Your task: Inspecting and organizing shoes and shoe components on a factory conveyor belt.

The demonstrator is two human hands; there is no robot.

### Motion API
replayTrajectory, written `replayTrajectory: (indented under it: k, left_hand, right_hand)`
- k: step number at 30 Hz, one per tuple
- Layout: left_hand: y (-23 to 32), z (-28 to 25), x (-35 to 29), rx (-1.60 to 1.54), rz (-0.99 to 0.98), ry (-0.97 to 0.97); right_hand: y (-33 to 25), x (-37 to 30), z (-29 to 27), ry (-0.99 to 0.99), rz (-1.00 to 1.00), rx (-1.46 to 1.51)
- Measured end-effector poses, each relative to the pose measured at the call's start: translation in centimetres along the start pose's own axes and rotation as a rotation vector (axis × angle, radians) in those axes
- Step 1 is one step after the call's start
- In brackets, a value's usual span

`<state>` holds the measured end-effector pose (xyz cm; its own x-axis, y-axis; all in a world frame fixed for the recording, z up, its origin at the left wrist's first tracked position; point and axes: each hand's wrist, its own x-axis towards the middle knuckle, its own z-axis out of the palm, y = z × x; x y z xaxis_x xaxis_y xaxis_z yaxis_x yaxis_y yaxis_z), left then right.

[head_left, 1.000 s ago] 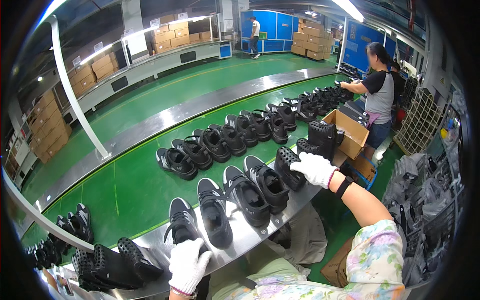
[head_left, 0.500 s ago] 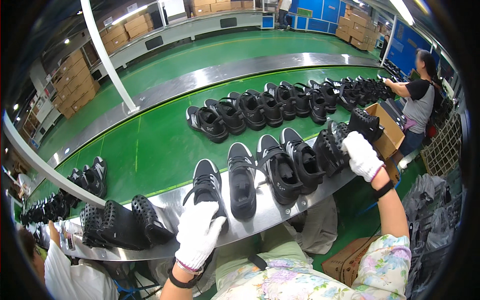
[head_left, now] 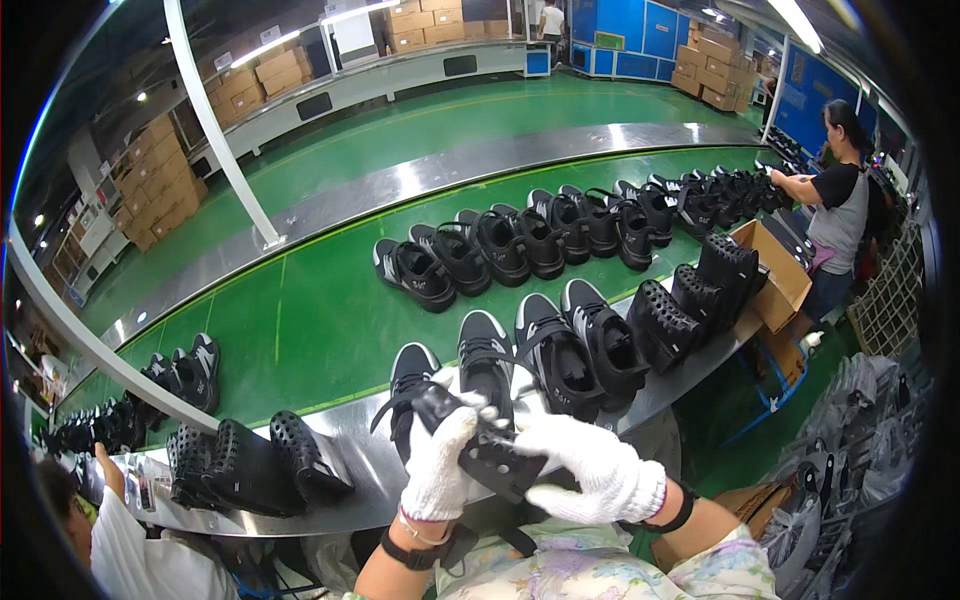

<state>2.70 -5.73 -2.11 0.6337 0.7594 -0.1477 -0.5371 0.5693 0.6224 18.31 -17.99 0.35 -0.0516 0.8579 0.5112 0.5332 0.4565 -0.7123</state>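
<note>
Holding a black piece with holes (head_left: 503, 470) between left hand (head_left: 443, 465) and right hand (head_left: 592, 470), both gloved in white. Clasping it in a narrow grip from 2 sides, above the near edge of a metal table (head_left: 365, 450). Past it on the table: 4 black shoes (head_left: 558, 370) in a line, with 3 perforated black blocks (head_left: 245, 470) to the left, more blocks (head_left: 660, 325) to the right, near an open carton (head_left: 783, 280). Farther: green belt (head_left: 320, 300) bearing a shoe row (head_left: 495, 250); person (head_left: 845, 225) in grey shirt at right. Farthest: stacked boxes (head_left: 150, 190), blue cabinets (head_left: 635, 25).

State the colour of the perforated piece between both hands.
The perforated piece is black; see head view.
</note>
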Motion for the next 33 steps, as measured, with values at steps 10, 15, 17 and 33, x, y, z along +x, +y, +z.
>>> replayTrajectory:
  k: [10, 15, 17, 33]
  left_hand:
    - [-1.7, -1.3, 3.8, 0.482, 0.071, 0.017]
    - [0.3, -2.2, 6.7, 1.96, 0.542, -0.508]
    - [-0.2, -2.1, 7.5, 2.038, 0.531, -0.488]
    - [-0.8, -0.8, 4.9, 2.123, 0.46, -0.184]
  right_hand:
    - [1.6, -2.2, 1.1, 0.402, 0.415, 0.019]
    - [2.4, -4.0, -2.1, 0.345, 0.577, -0.07]
    - [2.4, -4.2, -2.4, 0.296, 0.545, -0.135]
    - [0.6, 1.2, -1.8, -0.138, 0.598, -0.345]
